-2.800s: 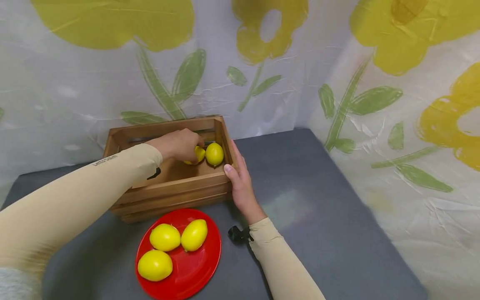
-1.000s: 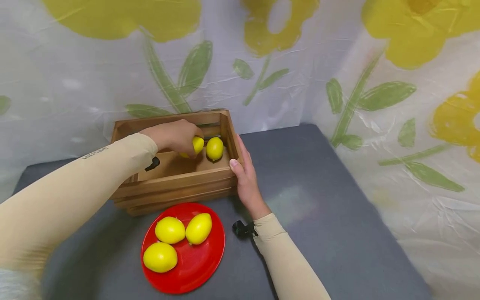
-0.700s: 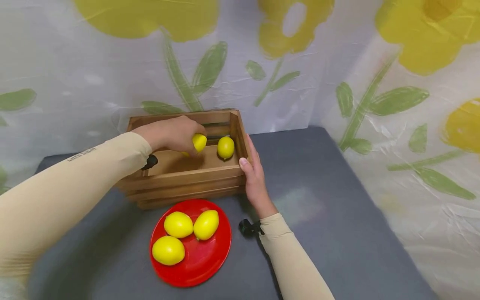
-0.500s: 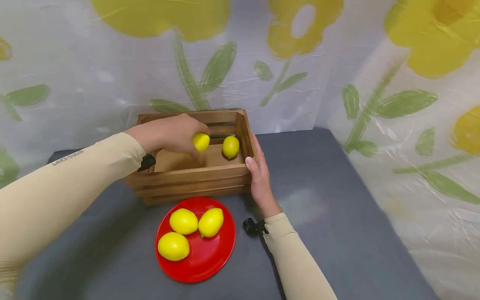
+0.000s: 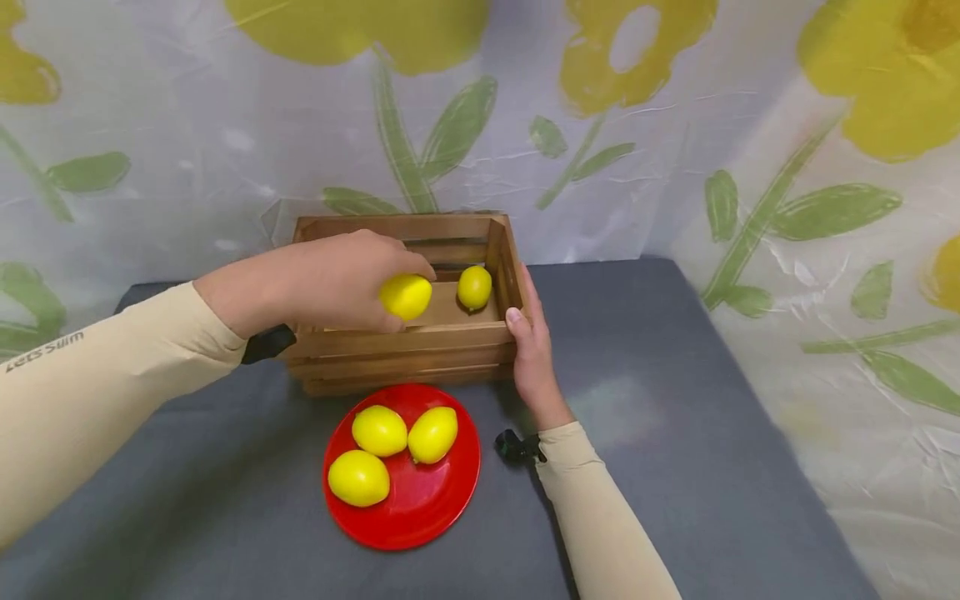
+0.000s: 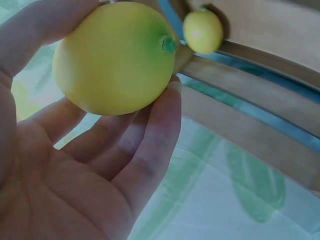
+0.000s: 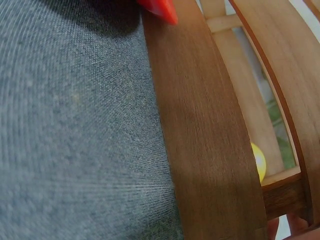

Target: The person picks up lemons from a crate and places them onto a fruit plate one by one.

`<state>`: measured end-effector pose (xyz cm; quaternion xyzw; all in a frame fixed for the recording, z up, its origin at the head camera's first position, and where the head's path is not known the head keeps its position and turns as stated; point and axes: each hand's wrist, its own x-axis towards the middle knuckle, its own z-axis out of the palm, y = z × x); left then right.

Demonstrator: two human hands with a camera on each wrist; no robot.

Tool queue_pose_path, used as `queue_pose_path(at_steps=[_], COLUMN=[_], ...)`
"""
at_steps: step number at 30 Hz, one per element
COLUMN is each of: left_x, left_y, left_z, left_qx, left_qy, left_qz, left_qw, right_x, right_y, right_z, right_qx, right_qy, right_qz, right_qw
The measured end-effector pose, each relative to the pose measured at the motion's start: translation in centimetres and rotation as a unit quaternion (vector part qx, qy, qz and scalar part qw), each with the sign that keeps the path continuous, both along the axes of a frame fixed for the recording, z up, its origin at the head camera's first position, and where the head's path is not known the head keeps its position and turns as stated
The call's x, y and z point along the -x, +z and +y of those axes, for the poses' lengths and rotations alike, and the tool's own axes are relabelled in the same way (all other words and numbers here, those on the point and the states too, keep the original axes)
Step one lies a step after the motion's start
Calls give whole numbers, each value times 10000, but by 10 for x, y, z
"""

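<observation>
1. While the left hand [image 5: 337, 279] curls thumb and fingertips round a lemon [image 5: 406, 297], opened only to its width, that fruit hangs above the crate [image 5: 420, 342], near its front edge.
2. It should handle as light, firm and smooth; its broad belly offers the surest hold.
3. Three lemons [image 5: 379, 431] sit toward the red plate's [image 5: 427, 512] left and far edges.
4. Another lemon [image 5: 474, 288] lies toward the crate's right end; the right hand [image 5: 536, 362] clasps the front right corner.
5. Compared with moments ago, the held lemon is higher.
</observation>
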<state>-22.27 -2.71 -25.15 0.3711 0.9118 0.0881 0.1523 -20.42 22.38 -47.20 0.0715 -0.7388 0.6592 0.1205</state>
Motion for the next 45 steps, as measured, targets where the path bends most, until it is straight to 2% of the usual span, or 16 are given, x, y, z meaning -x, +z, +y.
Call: queue_pose_path(at_steps=[6, 13, 21, 27, 31, 34, 38, 45], left_x=[-29, -54, -77, -99, -110, -117, -124, -129], left_y=[3, -8, -37, -64, -79, -90, -104, -120], left_z=[4, 5, 6, 11, 12, 11, 12, 12], left_qx=[126, 337, 440, 672, 718, 703, 722, 701], left_qy=[-115, -260, -393, -471, -590, -683, -775, -853], left_qz=[-151, -406, -859, -1034, -1021, -928, -961, -980], left_qw=[9997, 9983, 9946, 9912, 9904, 9908, 9897, 9890], right_x=[-1, -1, 1, 0, 1, 1, 1, 0], right_y=[-1, 0, 0, -1, -1, -1, -2, -1], right_z=[1, 0, 0, 1, 0, 0, 0, -1], right_qx=[1, 44, 92, 7, 70, 128, 169, 111], right_qy=[10, 56, 90, 55, 110, 149, 137, 104], right_qz=[-9, -15, 68, 33, 87, 157, 144, 135], right_qw=[10000, 10000, 9999, 10000, 9999, 9997, 9997, 9998])
